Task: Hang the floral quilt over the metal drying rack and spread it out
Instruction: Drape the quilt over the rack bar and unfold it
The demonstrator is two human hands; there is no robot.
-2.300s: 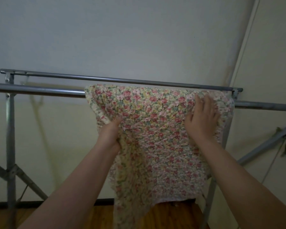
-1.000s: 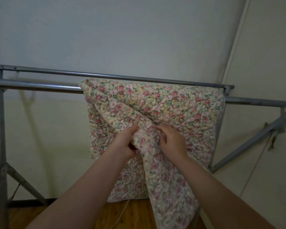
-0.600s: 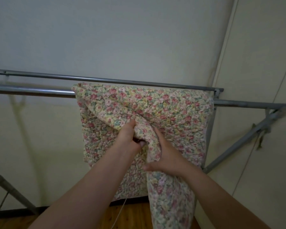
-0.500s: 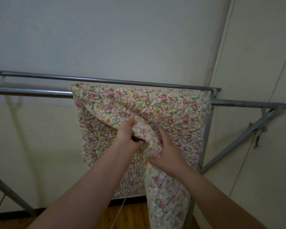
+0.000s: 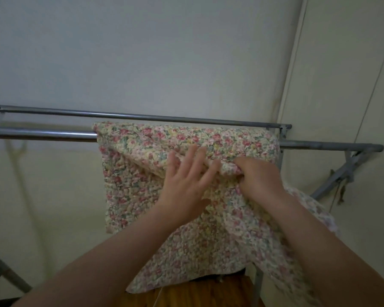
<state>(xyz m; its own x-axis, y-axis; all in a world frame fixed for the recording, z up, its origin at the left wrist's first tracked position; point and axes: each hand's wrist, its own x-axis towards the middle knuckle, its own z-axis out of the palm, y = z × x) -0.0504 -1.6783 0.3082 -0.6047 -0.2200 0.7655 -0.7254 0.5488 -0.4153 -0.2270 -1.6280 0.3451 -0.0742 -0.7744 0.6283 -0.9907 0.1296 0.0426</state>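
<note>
On rack (image 5: 42, 134): left hand (image 5: 184, 185) grip now released, flat; right hand (image 5: 258, 176) clutches quilt (image 5: 131, 185) fold.

Pink-floral cream quilt (image 5: 142, 187), grey rack (image 5: 42, 134)

Floral quilt (image 5: 142, 191) draped, bunched, over metal drying rack (image 5: 40, 133).

Two bare forearms entering from the lower edge of the head view, uncovered from elbow to wrist, with no sleeve, cuff or glove in sight. Left hand (image 5: 186, 185) and right hand (image 5: 258, 177) both bare, without ring, watch, bracelet or bandage on any visible part. Fingers (image 5: 205, 171) of the left hand softened by motion blur, so nails and finer surface detail not discernible.
</note>
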